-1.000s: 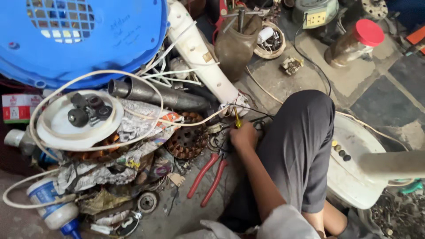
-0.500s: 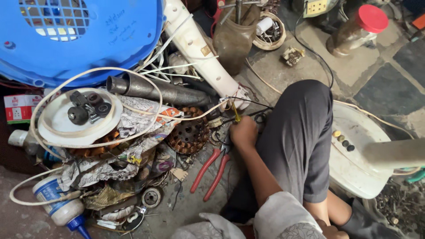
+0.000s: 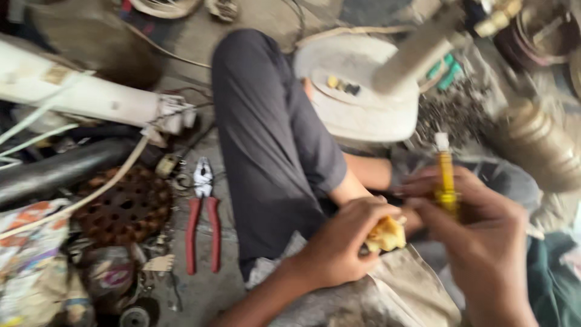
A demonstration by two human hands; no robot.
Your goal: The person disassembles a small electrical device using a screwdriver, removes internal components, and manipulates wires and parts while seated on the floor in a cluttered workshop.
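Floor: cluttered workshop ground, red pliers (image 3: 203,215) lying near a knee.
Left hand (image 3: 336,248): closed around yellow lump (image 3: 386,234).
Right hand (image 3: 478,236): gripping yellow screwdriver (image 3: 446,178) upright.

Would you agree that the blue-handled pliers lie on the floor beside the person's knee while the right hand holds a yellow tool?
Not quite: the pliers have red handles, not blue. The head view shows them lying on the floor beside the person's knee, untouched. The rest holds: the right hand grips a slim yellow tool, while the left hand holds a yellowish lump.
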